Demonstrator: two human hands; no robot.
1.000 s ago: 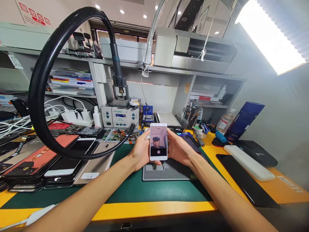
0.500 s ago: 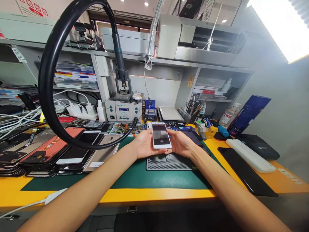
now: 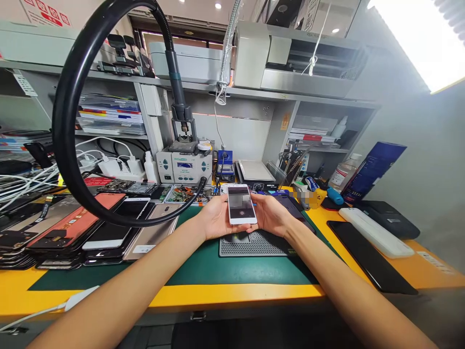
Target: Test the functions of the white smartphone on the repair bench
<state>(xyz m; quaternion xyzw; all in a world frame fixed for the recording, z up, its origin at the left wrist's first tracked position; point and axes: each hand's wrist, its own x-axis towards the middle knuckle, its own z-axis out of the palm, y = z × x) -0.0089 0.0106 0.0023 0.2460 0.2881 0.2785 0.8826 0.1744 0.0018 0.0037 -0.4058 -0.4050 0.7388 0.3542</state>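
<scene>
A white smartphone point(image 3: 241, 203) is held upright and tilted back between my two hands, its lit screen facing me. My left hand point(image 3: 215, 217) grips its left edge, with fingers passing behind and below it. On the other side my right hand point(image 3: 271, 214) closes around the right edge, fingertips under the lower end. Most of my fingers are hidden behind the phone. Beneath my hands lies a grey perforated plate point(image 3: 254, 247) on a green mat point(image 3: 232, 271).
Stacked phones point(image 3: 119, 223) fill the left side, below a thick black hose point(image 3: 60, 121) looping from a hot-air station point(image 3: 187, 167). A tray of small parts point(image 3: 185, 194) sits behind. At right lie a black phone-shaped panel point(image 3: 370, 257) and a white slab point(image 3: 376, 232).
The whole view has shifted slightly, so the bench appears a little to the left. Both hands keep the same hold on the smartphone.
</scene>
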